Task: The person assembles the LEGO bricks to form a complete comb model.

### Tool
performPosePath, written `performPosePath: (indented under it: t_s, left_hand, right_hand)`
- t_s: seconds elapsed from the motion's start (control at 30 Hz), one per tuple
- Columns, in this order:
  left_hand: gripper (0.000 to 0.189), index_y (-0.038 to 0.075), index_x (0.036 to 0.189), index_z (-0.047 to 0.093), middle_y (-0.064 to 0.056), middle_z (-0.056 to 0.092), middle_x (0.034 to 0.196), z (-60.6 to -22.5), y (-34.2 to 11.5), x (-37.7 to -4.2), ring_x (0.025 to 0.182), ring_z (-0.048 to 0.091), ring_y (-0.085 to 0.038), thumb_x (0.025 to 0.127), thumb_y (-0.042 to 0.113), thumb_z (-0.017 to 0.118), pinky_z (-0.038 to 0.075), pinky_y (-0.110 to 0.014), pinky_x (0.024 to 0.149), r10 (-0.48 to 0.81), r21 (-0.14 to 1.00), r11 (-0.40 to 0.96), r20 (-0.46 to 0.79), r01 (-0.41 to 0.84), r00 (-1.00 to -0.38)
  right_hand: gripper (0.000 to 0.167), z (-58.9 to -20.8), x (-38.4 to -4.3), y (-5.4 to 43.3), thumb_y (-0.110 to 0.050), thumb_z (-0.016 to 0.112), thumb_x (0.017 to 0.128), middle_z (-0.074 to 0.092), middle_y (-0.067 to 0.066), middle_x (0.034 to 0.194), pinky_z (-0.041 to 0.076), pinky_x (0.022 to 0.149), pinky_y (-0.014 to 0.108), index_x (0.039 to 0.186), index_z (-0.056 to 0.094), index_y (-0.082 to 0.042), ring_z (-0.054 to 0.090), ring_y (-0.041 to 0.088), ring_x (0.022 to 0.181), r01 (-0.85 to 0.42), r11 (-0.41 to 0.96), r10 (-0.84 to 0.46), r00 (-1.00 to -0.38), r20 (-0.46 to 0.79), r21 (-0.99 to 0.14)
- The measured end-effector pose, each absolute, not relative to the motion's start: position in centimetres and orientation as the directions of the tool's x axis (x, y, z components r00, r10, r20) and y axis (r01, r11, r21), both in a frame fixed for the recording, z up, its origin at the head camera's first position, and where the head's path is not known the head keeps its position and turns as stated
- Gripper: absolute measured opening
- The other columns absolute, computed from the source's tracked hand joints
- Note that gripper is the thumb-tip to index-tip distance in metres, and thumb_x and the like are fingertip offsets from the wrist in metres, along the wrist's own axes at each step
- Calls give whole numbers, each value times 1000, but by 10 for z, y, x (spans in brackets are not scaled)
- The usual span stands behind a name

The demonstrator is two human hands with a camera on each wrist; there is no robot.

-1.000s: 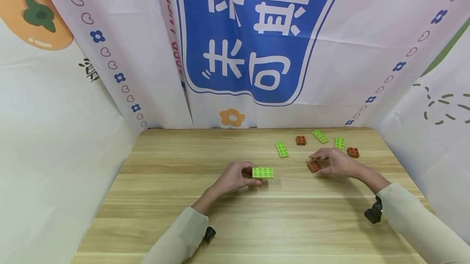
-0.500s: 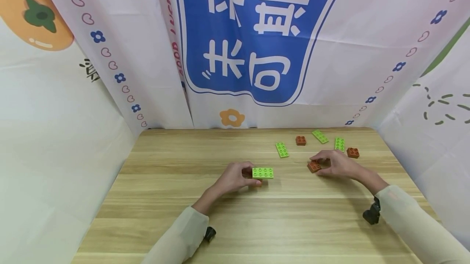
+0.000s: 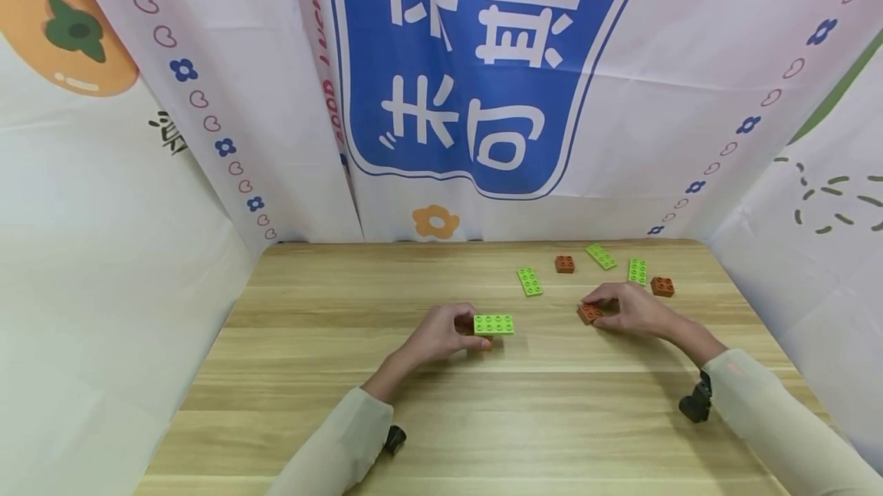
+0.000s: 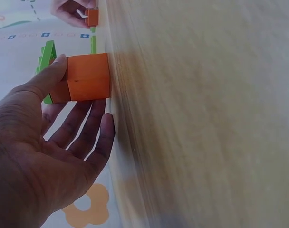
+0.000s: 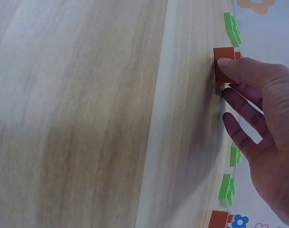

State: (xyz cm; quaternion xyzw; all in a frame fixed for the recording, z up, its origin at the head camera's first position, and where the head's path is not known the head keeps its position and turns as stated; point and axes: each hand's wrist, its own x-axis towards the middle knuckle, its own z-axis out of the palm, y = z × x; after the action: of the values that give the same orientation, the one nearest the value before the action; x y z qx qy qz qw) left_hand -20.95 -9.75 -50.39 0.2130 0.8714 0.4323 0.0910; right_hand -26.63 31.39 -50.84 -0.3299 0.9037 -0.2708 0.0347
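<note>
My left hand (image 3: 441, 333) grips a small stack of toy building bricks near the middle of the table. On top is a bright green eight-stud plate (image 3: 494, 325), jutting out to the right. Below it, in the left wrist view, are two orange-brown bricks (image 4: 89, 77), the thumb pressed against the upper part and the lowest one close to the tabletop. To the right, my right hand (image 3: 635, 308) pinches a reddish-brown four-stud brick (image 3: 589, 314) between thumb and fingers, low at the wood. In the right wrist view the thumb covers part of that brick's side (image 5: 224, 76).
Beyond the right hand lie three green plates: one at left (image 3: 530, 281), one at the back (image 3: 602, 256) and one near the knuckles (image 3: 638, 270). Two brown bricks rest among them, one further left (image 3: 565, 264), one at right (image 3: 662, 287). Printed cloth (image 3: 303, 205) walls the wooden table (image 3: 310, 404).
The right hand's fingertips have closed in on the brown brick, and its forearm has shifted slightly left. The left hand and its stack stay in place.
</note>
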Motion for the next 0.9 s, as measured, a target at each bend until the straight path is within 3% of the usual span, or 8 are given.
performPosePath:
  t_s: [0.5, 0.9]
  left_hand:
    - [25, 17, 92, 71, 8, 72, 92, -504, -99, -210, 82, 62, -8, 84, 26, 93, 52, -25, 74, 459, 802, 522, 21, 288, -888]
    - [24, 18, 94, 72, 8, 73, 93, -506, -99, -211, 83, 63, -9, 84, 26, 93, 53, -25, 75, 460, 803, 518, 27, 293, -888]
  right_hand:
    - [36, -509, -264, 313, -9, 90, 84, 78, 1, 114, 61, 87, 42, 118, 79, -11, 74, 24, 104, -583, 642, -607, -783, 134, -498]
    - [37, -502, -260, 303, -11, 90, 84, 78, 1, 114, 61, 88, 44, 119, 79, -10, 73, 24, 104, -578, 654, -597, -791, 138, -488]
